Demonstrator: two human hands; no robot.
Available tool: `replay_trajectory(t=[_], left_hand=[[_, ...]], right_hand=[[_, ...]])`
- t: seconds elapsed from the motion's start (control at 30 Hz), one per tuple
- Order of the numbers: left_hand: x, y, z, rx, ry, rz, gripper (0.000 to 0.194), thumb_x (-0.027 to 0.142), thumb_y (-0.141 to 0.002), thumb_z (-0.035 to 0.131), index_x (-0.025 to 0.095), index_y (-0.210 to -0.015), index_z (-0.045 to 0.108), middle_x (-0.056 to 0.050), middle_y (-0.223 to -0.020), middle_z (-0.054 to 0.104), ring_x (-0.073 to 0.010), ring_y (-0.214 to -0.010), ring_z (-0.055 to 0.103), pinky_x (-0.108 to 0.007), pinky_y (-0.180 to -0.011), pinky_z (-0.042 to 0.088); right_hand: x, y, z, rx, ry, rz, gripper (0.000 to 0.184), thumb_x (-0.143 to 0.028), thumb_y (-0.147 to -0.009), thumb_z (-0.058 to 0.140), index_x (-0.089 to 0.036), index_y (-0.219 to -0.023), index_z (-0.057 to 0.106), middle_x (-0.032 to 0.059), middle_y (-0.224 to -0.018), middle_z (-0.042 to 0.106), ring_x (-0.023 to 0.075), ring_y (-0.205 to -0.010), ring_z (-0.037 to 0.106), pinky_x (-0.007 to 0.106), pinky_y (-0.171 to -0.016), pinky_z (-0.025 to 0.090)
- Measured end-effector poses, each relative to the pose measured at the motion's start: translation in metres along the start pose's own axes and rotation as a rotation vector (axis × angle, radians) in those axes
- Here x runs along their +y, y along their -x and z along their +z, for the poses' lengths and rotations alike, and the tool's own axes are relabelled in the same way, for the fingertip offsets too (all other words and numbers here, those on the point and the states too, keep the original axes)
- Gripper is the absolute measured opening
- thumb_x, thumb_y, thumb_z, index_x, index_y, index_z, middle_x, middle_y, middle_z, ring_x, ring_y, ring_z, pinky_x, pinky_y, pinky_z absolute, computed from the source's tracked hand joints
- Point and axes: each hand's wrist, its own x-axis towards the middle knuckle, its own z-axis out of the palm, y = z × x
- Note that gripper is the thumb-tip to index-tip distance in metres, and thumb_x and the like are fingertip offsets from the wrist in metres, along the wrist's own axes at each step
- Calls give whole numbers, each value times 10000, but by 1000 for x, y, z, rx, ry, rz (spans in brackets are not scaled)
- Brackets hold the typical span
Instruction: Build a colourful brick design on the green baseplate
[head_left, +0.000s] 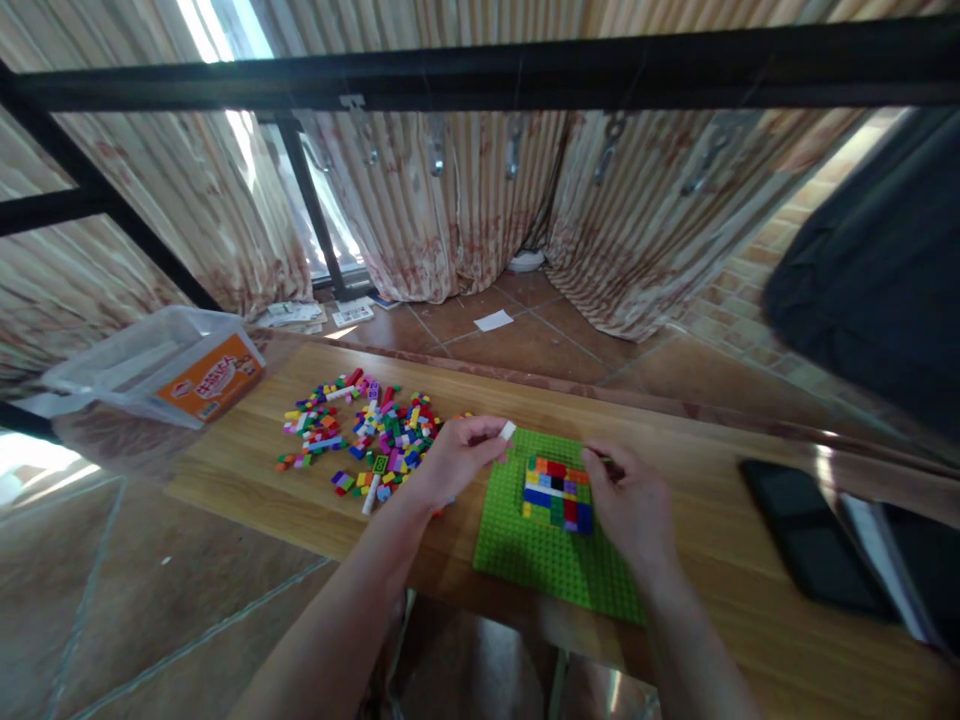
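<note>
A small white brick (508, 431) is pinched between the thumb and fingertips of my left hand (466, 455), just above the far left corner of the green baseplate (517, 560). On the plate sits a flat multicoloured block of bricks (556, 495), with red, blue, yellow, orange and green pieces packed together. My right hand (634, 500) is at the right side of this block, its fingers curled and closed by the block's far right corner. What lies between those fingertips, if anything, is hidden.
Left of the plate, many loose coloured bricks (397, 430) are scattered over the wooden table (247, 480). A clear plastic box (142, 350) with an orange label stands at the left end. A black tablet-like object (814, 535) lies at the right. A dark metal bar (480, 75) crosses beyond the table.
</note>
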Motion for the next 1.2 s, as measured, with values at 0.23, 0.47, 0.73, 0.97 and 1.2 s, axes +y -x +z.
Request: replay_trajectory(t=[0.23,0.47,0.73,0.97,1.2], left_hand=[[2,9,29,-157,163,-111,270,344,-790,684,125,-948,668,-29,-806,670,-103,-681,588,-236,-664,470],[0,7,43,-219,77,-71,257,373,-836,628,129,-907,664,-4,-696,637,-94,-586,563,-211,-563,436],[-12,-2,37,156,-442,147,216,238,-871,538,153,-1033,653,-63,-982,702,-179,-886,641,-313,-815,512],[-18,0,42,-7,-841,341,364,178,-899,499,179,-1253,583,-85,-1269,635,-226,-1208,542,-423,-1077,401],[-24,3,53,-94,-920,395,374,195,-945,440,173,-1298,563,-86,-1324,591,-219,-1218,510,-403,-1083,399]], right_hand=[[-16,10,-11,-275,-336,-193,271,-362,-894,571,-246,-1092,714,58,-1104,716,190,-976,656,321,-845,510],[-8,10,-20,-408,-380,-96,246,-405,-874,594,-215,-959,726,41,-926,737,188,-883,666,313,-806,513],[24,-2,-40,-78,-212,118,280,-437,-787,644,-177,-847,729,64,-817,740,205,-751,665,325,-705,506],[27,-2,-20,-174,-168,78,264,-431,-772,627,-201,-825,746,53,-857,747,210,-795,666,347,-771,502],[21,-3,-14,-220,-129,63,250,-405,-786,591,-202,-788,737,42,-800,740,189,-729,644,322,-719,480]])
